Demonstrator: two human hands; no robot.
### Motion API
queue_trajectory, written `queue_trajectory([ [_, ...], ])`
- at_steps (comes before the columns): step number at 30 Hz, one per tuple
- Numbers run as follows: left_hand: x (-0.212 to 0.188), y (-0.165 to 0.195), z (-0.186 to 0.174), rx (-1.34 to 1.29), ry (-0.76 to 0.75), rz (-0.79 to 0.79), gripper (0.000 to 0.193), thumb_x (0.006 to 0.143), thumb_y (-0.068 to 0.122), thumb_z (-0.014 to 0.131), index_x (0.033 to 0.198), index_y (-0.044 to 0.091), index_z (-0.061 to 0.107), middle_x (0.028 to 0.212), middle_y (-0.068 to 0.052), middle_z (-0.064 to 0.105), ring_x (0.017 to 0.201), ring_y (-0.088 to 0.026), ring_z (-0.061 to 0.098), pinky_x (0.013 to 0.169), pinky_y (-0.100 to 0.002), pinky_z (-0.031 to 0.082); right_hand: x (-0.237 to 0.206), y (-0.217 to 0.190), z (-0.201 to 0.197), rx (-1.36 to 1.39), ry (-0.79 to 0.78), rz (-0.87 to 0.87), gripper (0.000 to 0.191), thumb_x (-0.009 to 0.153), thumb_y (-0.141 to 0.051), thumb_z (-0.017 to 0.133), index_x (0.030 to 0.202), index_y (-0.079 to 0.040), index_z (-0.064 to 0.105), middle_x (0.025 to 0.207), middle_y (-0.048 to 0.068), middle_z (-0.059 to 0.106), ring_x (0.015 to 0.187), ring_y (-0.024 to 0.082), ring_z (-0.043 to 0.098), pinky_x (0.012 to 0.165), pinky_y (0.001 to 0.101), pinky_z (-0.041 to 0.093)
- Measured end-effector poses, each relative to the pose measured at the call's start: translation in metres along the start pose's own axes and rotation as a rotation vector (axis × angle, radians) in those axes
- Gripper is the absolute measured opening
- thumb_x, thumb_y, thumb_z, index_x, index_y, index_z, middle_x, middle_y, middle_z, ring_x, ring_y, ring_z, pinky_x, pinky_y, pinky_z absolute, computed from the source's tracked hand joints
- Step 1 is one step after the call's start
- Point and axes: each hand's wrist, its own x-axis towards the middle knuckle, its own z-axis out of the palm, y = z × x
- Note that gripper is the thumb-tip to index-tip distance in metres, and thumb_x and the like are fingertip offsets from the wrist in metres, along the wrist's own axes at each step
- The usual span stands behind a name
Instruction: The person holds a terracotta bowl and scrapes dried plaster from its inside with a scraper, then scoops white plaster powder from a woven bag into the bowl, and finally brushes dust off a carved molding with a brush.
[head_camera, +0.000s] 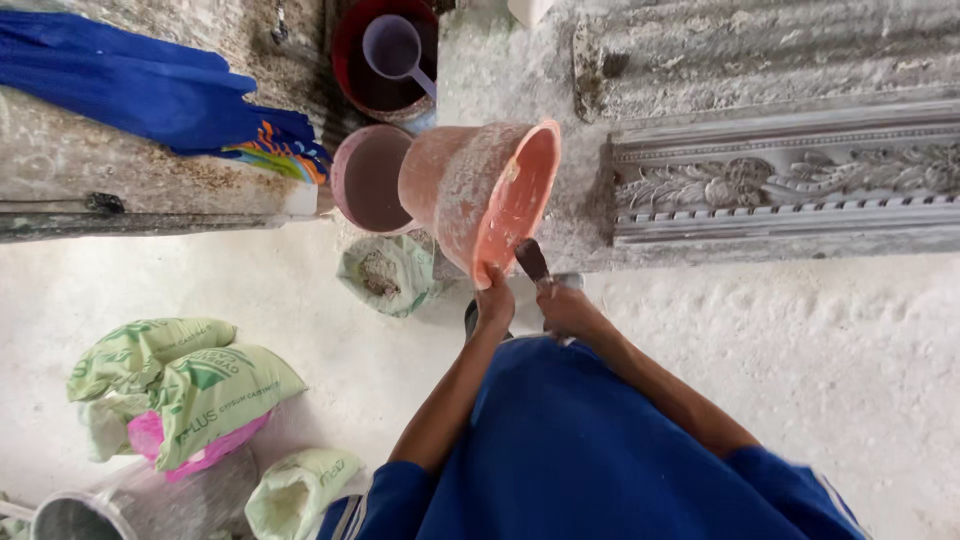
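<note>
The left hand (495, 300) grips the rim of a pink bucket (480, 190) and holds it tipped on its side, mouth turned to 3 o'clock. The bucket is near the middle of the view, dusty white outside. The right hand (565, 305) is closed around a dark tool (531, 260), maybe a scraper, whose tip sits at the bucket's lower rim. It looks like the inside of the bucket is being scraped clean. The next move would need the tool to go deeper inside while the left hand keeps the bucket steady.

At 10 o'clock from the bucket, touching it, is a round pink basin (366, 180). At 12 o'clock is a dark red tub (345, 45) with a pale scoop (395, 50) in it. An open green bag (385, 272) of powder sits just below the bucket, close to the hands. A carved grey moulding (790, 185) lies at 3 o'clock. More green bags (180, 385) lie on the white floor (800, 340) at 8 o'clock.
</note>
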Motion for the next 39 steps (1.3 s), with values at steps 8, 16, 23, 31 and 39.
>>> queue_trajectory([
  [8,0.008,-0.009,0.004,-0.122,0.04,-0.109,0.053,0.104,0.039,0.046,0.142,0.002,0.048,0.123,-0.021,0.064,0.114,-0.025,0.061,0.098,-0.039,0.048,0.008,0.019,-0.006,-0.119,0.054,-0.026,0.025,0.091,-0.019,0.058,0.107,-0.001,0.063,0.092,0.026,0.068,0.079,0.042,0.067,0.063,0.0523,0.056],
  [16,0.015,-0.003,-0.003,-0.065,-0.051,-0.027,0.053,0.109,0.038,0.045,0.138,-0.006,0.052,0.129,-0.026,0.061,0.12,-0.035,0.057,0.098,-0.042,0.046,0.016,0.017,-0.034,-0.043,-0.033,0.185,0.021,0.098,-0.022,0.054,0.102,-0.003,0.061,0.089,0.021,0.067,0.06,0.035,0.067,0.052,0.0493,0.055],
  [23,0.015,-0.002,-0.006,-0.029,-0.092,-0.27,0.055,0.111,0.044,0.046,0.138,-0.003,0.055,0.13,-0.018,0.064,0.123,-0.022,0.06,0.105,-0.035,0.046,0.012,0.016,-0.03,0.116,0.008,0.329,0.03,0.1,-0.027,0.048,0.107,-0.002,0.061,0.085,0.024,0.067,0.064,0.037,0.069,0.058,0.052,0.058],
  [31,0.017,-0.006,-0.013,0.026,-0.076,-0.056,0.052,0.107,0.036,0.045,0.15,0.006,0.045,0.12,-0.021,0.063,0.112,-0.026,0.06,0.097,-0.039,0.048,0.016,0.028,-0.021,0.083,0.111,0.327,0.031,0.103,-0.029,0.048,0.103,-0.002,0.062,0.081,0.03,0.066,0.074,0.052,0.066,0.068,0.0648,0.051],
  [39,0.02,-0.01,-0.022,-0.117,-0.023,0.185,0.047,0.11,0.032,0.047,0.142,-0.001,0.048,0.122,-0.019,0.064,0.114,-0.027,0.059,0.096,-0.04,0.048,0.021,0.024,-0.044,-0.185,0.216,0.324,0.033,0.108,-0.031,0.048,0.108,0.0,0.059,0.079,0.027,0.069,0.068,0.047,0.066,0.059,0.0582,0.054],
])
